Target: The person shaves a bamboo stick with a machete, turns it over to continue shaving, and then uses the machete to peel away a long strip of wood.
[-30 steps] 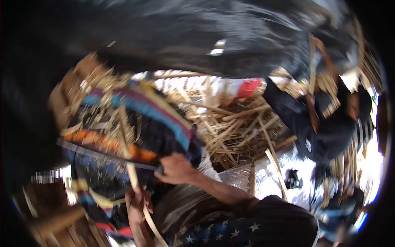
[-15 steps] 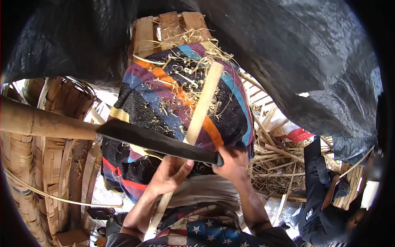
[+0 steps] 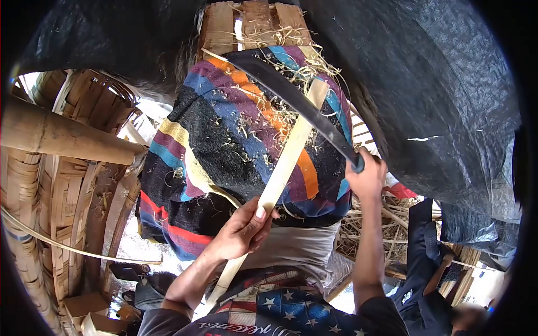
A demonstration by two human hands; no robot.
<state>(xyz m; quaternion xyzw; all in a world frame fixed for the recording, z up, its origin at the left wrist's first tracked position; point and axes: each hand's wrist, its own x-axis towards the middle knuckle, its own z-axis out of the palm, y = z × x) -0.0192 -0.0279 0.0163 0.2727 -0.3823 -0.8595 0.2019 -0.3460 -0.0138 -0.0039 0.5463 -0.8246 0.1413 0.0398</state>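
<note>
Across the striped cloth (image 3: 218,143), near edge: wood strip (image 3: 286,159), likely light, stiff, best held low; left grip (image 3: 245,228) closed round it, right grip (image 3: 367,175) closed on knife (image 3: 297,101).

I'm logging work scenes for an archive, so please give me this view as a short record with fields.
Left hand: closed around the pale strip
Right hand: grips the handle of the long dark knife
Blade position: crosses over the strip near its far end; contact unclear
Cloth: multicoloured stripes, beneath the strip
Shavings: scattered on the cloth
Far end: wooden slats
Right side: another person in dark clothing
</note>
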